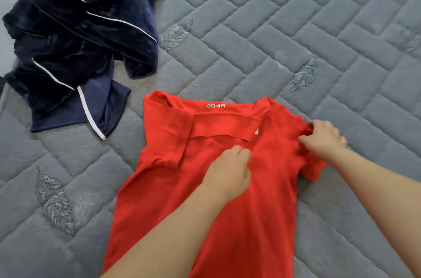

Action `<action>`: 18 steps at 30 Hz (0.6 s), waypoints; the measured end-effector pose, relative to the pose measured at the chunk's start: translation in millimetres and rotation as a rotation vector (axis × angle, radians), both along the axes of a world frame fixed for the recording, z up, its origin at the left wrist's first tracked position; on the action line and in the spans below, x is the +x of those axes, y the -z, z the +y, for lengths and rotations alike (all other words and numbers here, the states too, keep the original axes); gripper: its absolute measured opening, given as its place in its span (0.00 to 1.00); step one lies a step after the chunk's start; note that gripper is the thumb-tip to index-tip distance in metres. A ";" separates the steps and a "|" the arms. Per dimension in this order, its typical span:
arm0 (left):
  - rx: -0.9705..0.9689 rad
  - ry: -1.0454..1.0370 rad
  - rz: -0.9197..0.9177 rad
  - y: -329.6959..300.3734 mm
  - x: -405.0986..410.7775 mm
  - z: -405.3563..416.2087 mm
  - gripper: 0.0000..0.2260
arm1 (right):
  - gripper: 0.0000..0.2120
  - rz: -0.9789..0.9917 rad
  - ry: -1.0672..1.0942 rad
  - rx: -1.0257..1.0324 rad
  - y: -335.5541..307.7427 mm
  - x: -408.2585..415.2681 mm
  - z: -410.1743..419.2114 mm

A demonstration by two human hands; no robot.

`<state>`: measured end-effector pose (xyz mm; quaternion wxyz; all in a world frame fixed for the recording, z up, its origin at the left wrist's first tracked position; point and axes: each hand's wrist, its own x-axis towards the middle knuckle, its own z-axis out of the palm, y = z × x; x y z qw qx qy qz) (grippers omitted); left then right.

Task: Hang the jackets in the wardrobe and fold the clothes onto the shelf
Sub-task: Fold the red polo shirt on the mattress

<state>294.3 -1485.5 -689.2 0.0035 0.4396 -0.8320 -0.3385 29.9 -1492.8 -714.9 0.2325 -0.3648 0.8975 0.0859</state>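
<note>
On grey quilted mattress (296, 27), red polo shirt (227, 220) lengthwise, collar far, left hand (230, 170) pinching placket, right hand (323, 138) gripping sleeve

Head camera looks steeply down, close over mattress (296, 27).

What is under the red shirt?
The red shirt lies flat on the grey quilt, which shows all around it. Whether anything else lies beneath cannot be seen; the cloth covers it.
</note>
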 end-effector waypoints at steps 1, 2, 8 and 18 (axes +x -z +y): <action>0.012 0.103 0.020 1.8 -14.5 12.1 0.12 | 0.23 0.008 -0.045 0.021 -1.1 -7.7 4.8; -0.011 0.189 0.019 4.4 -29.8 22.2 0.12 | 0.21 0.000 -0.073 0.028 -2.7 -13.9 7.2; -0.253 0.190 -0.136 24.1 -121.6 63.2 0.14 | 0.13 -0.492 0.135 -0.170 -16.4 -67.1 22.5; -0.064 -0.067 0.122 18.7 -168.9 80.7 0.05 | 0.10 -0.767 0.285 -0.262 -51.4 -88.1 29.5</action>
